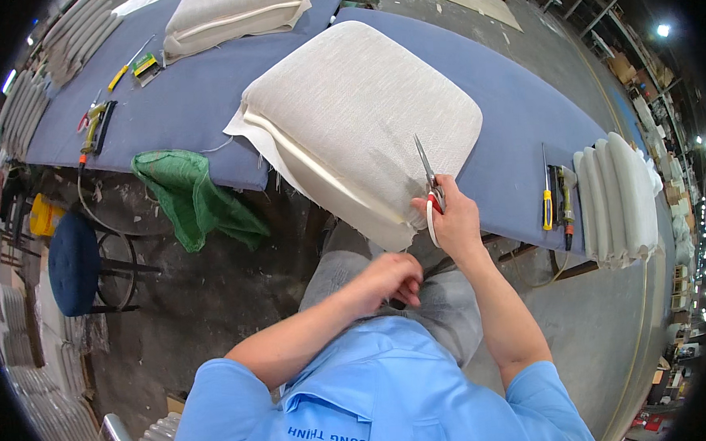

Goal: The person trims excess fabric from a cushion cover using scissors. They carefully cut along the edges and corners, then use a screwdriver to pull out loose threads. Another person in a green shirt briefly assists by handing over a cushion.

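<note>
A pale grey upholstered cushion (370, 92) lies on the blue padded table, its near edge overhanging toward my lap. Along that edge runs a loose fabric flap (327, 190) with a cream strip and frayed threads. My right hand (458, 219) grips scissors (425, 159) by their red and white handles at the cushion's near right corner. The blades point away from me, over the cushion's top. Just below the flap's hanging corner, my left hand (390, 282) is closed with its fingers curled. Whatever it may hold is hidden.
Another cushion (234, 15) lies at the back left. A green cloth sack (188, 193) hangs off the table's front edge. On the right are a yellow-handled screwdriver (547, 206), an air tool (566, 201) and stacked grey pads (619, 194). A blue stool (76, 263) stands lower left.
</note>
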The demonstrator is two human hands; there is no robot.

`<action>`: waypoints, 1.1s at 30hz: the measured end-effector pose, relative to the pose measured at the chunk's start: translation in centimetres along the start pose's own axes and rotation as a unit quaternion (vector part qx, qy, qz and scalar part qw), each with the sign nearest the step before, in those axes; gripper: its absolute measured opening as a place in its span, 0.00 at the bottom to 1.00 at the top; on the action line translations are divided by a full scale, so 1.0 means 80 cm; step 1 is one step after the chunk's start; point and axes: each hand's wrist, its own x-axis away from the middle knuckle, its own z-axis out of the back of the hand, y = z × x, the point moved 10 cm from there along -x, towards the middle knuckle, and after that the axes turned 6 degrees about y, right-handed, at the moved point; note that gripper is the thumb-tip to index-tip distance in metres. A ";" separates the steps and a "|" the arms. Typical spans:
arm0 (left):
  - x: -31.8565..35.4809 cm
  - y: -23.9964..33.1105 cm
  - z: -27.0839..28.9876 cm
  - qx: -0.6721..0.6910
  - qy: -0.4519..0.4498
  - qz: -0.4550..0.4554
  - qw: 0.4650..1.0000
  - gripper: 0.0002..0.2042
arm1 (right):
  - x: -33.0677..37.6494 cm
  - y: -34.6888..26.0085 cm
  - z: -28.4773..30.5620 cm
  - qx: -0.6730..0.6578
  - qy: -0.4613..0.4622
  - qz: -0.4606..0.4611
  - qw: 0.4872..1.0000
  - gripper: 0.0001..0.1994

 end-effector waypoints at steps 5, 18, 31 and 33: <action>-0.022 0.033 0.071 0.070 0.128 -0.068 0.987 0.07 | -0.004 -0.002 0.001 -0.018 -0.002 0.015 1.000 0.23; -0.053 0.031 0.048 0.243 0.094 -0.074 0.963 0.07 | -0.002 -0.003 0.001 -0.065 -0.016 -0.035 0.997 0.21; -0.036 0.007 -0.003 0.086 0.029 -0.071 0.993 0.03 | -0.002 0.003 0.005 -0.047 -0.004 -0.028 0.998 0.21; -0.031 0.001 -0.005 0.136 0.017 -0.083 0.987 0.04 | -0.003 -0.002 0.003 -0.057 -0.006 -0.021 0.998 0.21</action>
